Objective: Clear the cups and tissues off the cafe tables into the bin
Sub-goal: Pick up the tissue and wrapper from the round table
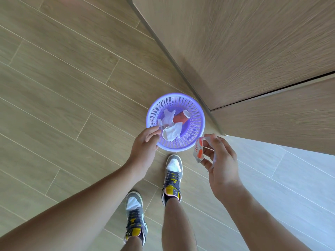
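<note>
Packet sits pinched in right hand grip; left hand grip hangs loose above bin rim.

Centre frame, a round purple plastic lattice bin holds crumpled white tissues and a red paper cup. Just right of it, the right hand pinches a red-and-white packet.

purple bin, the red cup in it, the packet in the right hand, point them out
purple bin (175,94): head view, top rim
red cup (180,118): head view, red side
packet (199,153): head view, orange print
</note>
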Available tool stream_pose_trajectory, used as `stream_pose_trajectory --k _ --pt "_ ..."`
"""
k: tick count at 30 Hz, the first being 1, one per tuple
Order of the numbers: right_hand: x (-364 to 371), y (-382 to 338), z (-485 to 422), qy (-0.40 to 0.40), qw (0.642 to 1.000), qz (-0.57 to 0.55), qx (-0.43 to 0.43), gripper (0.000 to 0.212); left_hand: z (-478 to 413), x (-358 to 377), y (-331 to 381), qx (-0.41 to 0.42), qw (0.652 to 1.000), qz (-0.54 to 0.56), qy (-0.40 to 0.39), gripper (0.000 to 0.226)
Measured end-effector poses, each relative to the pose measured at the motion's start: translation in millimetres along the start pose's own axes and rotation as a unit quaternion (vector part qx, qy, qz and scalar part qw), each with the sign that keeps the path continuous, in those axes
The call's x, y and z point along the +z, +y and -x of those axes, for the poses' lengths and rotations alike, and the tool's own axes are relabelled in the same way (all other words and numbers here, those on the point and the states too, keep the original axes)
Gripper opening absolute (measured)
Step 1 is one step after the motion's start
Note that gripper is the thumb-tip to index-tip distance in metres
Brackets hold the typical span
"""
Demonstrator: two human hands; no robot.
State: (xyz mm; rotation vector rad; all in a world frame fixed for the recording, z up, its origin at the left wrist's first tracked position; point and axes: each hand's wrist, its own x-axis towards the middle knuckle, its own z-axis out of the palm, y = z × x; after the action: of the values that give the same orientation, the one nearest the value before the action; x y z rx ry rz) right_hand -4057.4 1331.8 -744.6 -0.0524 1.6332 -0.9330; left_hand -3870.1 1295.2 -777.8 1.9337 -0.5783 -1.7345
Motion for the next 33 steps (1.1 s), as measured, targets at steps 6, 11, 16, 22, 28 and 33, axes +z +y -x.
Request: stream_pose_trajectory --k 6,11,16,22,28,33 --pt "24 0 -17 -0.003 0.999 0.048 0.019 0.024 10 -17 5 0.007 1.000 0.007 0.015 0.022" --pt "60 -1 -43 -0.040 0.996 0.071 0.041 0.018 14 -33 8 0.008 0.999 0.029 0.030 0.021" --pt "78 -6 -49 -0.055 0.994 0.065 0.064 0.032 19 -47 11 0.012 0.998 0.048 0.040 0.019" --pt "77 -12 -26 -0.030 0.994 0.099 0.042 0.015 31 -61 16 0.016 0.996 0.067 0.048 0.021" --pt "69 -19 21 -0.010 0.997 0.080 -0.011 0.012 61 -72 32 0.043 0.995 0.079 0.050 0.022" --pt "65 -35 87 -0.014 0.996 0.056 -0.074 0.016 112 -85 59 0.092 0.991 0.086 0.039 0.022"
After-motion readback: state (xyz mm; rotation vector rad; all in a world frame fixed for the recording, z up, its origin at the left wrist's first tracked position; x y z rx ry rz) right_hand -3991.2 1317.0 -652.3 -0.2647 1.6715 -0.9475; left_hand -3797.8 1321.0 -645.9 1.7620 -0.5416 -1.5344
